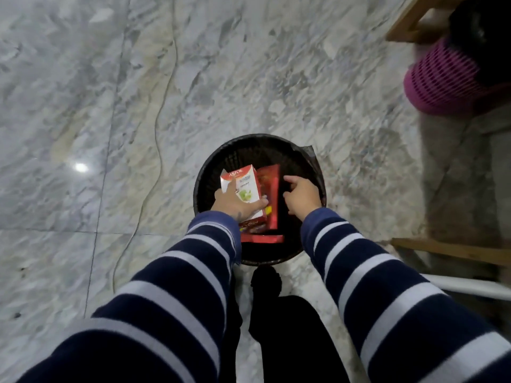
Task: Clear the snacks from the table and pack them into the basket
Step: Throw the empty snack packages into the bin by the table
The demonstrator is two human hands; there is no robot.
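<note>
A round black basket stands on the marble floor below me. My left hand grips a white and red Astor snack box over the basket's left half. Beside that box, a red snack box stands on edge inside the basket, and another red pack lies at the near side. My right hand hovers over the right half of the basket with fingers loosely curled, holding nothing. Both arms wear navy sleeves with white stripes.
A pink plastic basket sits at the upper right beside wooden furniture legs. A wooden bar and a white bar lie to the right. A thin cable runs across the floor on the left.
</note>
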